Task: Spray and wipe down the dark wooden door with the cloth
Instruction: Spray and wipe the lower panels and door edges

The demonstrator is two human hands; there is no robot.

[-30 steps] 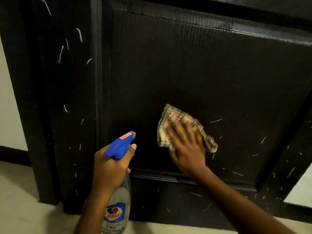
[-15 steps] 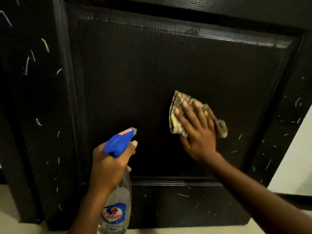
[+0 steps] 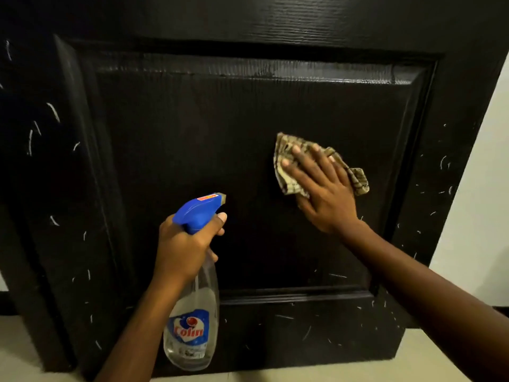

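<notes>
The dark wooden door (image 3: 220, 139) fills the view, with a raised square panel in its lower part. A checked beige cloth (image 3: 289, 172) lies crumpled against the panel's right half. My right hand (image 3: 325, 194) presses it flat on the wood with straight, spread fingers. My left hand (image 3: 184, 249) grips the neck of a clear spray bottle (image 3: 192, 326) with a blue trigger head, one finger on the trigger. The nozzle points at the panel, left of and below the cloth.
Pale scratch marks dot the door's frame at left, right and bottom. A light wall (image 3: 479, 205) shows past the door's right edge. Beige floor (image 3: 429, 365) runs under the door. A dark skirting board (image 3: 498, 310) lies at the wall's foot.
My right hand has slid the cloth up and to the right across the panel. The view has shifted right with it. The bottle stays in my left hand.
</notes>
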